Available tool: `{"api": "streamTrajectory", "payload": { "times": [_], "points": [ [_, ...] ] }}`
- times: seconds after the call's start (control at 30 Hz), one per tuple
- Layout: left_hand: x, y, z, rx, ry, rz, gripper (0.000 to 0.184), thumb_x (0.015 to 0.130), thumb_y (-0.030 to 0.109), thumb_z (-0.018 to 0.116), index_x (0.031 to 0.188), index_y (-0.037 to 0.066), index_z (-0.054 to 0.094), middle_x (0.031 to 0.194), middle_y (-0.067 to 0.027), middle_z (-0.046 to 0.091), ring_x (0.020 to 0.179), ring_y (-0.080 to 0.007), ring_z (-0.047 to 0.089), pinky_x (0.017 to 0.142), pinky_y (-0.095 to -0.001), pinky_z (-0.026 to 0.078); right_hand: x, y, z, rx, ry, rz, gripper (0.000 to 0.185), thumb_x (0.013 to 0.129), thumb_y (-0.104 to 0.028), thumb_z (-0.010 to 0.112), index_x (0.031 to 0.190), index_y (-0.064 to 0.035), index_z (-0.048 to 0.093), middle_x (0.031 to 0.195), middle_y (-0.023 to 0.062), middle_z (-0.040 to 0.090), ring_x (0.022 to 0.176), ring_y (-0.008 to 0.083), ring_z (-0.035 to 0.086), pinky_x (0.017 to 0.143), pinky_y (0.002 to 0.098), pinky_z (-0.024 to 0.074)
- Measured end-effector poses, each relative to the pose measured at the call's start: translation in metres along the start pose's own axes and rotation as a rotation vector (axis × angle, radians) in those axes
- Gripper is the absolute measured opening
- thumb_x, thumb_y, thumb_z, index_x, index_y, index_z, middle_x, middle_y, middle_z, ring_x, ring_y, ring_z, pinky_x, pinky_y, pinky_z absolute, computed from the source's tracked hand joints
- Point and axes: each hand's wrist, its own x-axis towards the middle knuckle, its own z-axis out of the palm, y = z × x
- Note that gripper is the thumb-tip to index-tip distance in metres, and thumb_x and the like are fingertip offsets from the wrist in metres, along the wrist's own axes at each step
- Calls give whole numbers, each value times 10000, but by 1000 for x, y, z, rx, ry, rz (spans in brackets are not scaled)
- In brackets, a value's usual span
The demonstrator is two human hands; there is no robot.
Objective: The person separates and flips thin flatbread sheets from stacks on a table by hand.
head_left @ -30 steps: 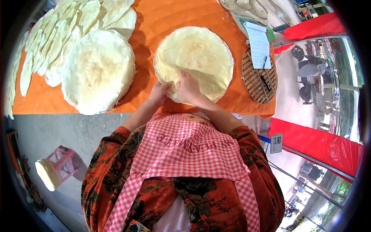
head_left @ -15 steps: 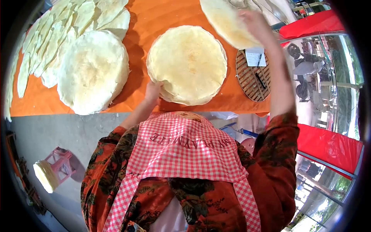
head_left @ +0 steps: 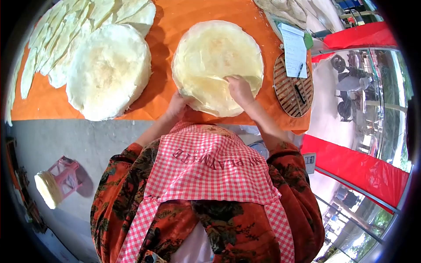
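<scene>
A stack of thin round flatbread sheets [head_left: 218,52] lies on the orange tablecloth [head_left: 175,13] in front of me. My right hand [head_left: 239,90] is closed in a pinch on the top sheet, over the stack's lower right part, and the sheet shows a fold beside the fingers. My left hand [head_left: 179,104] is closed at the stack's lower left edge, its fingertips on the rim of the sheets. A thicker, paler stack [head_left: 109,70] stands to the left.
Overlapping sheets [head_left: 74,30] cover the far left. At the right, a paper note [head_left: 294,50] and pens rest on a round slatted rack [head_left: 287,98], near a cloth [head_left: 285,11]. On the floor stands a pink stool [head_left: 66,176].
My right hand has come back from the far right, where it had carried a sheet over the rack, to the middle stack. The note is uncovered again. My left hand has stayed at the stack's edge.
</scene>
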Motion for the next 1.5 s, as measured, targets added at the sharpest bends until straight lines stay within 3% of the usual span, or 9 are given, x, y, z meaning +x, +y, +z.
{"api": "streamTrajectory", "payload": {
  "times": [0.23, 0.47, 0.67, 0.7, 0.8, 0.9, 1.1, 1.17, 1.5],
  "points": [
    [0, 3, 11, -14, 64, -33, 461, 848, -43, 552, 1285, 4, 416, 1171, -140, 569, 1044, -271, 591, 864, -385, 530, -39, -45, 29, 20, 20, -46, 203, 794, -32, 525, 979, -9, 604, 1019, 123, 584, 974, 322, 536, 835, 377, 465],
    [-1, 1, 12, -7, 38, -9, 452, 872, 19, 591, 1288, 1, 416, 1179, -134, 567, 1053, -258, 580, 867, -381, 517, -43, -61, 5, -85, 97, -92, 302, 765, -129, 620, 1051, -31, 611, 1155, 120, 571, 1084, 307, 530, 882, 400, 454],
    [8, -13, 4, 55, 101, 48, 431, 843, 44, 638, 1235, -5, 465, 1138, -134, 591, 1020, -253, 598, 820, -361, 532, -48, 7, 22, -65, 45, -160, 307, 803, -137, 620, 1094, -41, 623, 1127, 135, 613, 1056, 305, 569, 891, 394, 459],
    [11, -15, 0, 86, 81, 25, 430, 834, 28, 635, 1229, -7, 470, 1129, -137, 595, 1012, -254, 602, 815, -360, 534, -38, 13, 10, 86, -103, 95, 310, 804, -108, 616, 1109, -60, 645, 1082, 158, 638, 1007, 321, 597, 866, 404, 472],
    [13, -13, -12, 135, 2, -46, 420, 815, -12, 614, 1214, -17, 480, 1100, -146, 607, 991, -256, 610, 801, -361, 539, 23, 21, -69, 124, 124, 264, 194, 815, -83, 602, 969, -96, 719, 858, 150, 683, 713, 291, 668, 664, 371, 532],
    [6, 0, -2, 59, -41, -62, 388, 829, -19, 570, 1207, -34, 483, 1083, -160, 613, 983, -265, 614, 792, -370, 542, 47, -42, -160, -122, 332, -9, 194, 831, -108, 560, 996, -89, 661, 892, 123, 670, 775, 306, 649, 659, 396, 519],
    [18, -14, -13, -197, 78, -157, 370, 897, 35, 529, 1248, -56, 454, 1158, -168, 583, 1033, -292, 595, 873, -417, 521, -1, -23, -28, -249, 130, -70, 197, 789, -46, 524, 951, -61, 635, 937, 115, 657, 874, 305, 629, 719, 402, 517],
    [17, -13, -7, -277, 87, -161, 378, 908, 49, 538, 1261, -54, 447, 1183, -164, 573, 1056, -299, 583, 919, -429, 501, -24, -7, 27, -181, 148, -118, 135, 734, -59, 528, 858, -69, 582, 836, 101, 600, 781, 316, 588, 655, 425, 496],
    [13, -11, 1, -169, 66, -42, 388, 870, 31, 602, 1231, -45, 483, 1160, -151, 594, 1042, -277, 596, 932, -426, 494, -10, -34, 23, -155, 236, -24, 45, 745, -87, 546, 781, -58, 546, 791, 108, 591, 776, 312, 582, 633, 425, 487]
  ]
}}
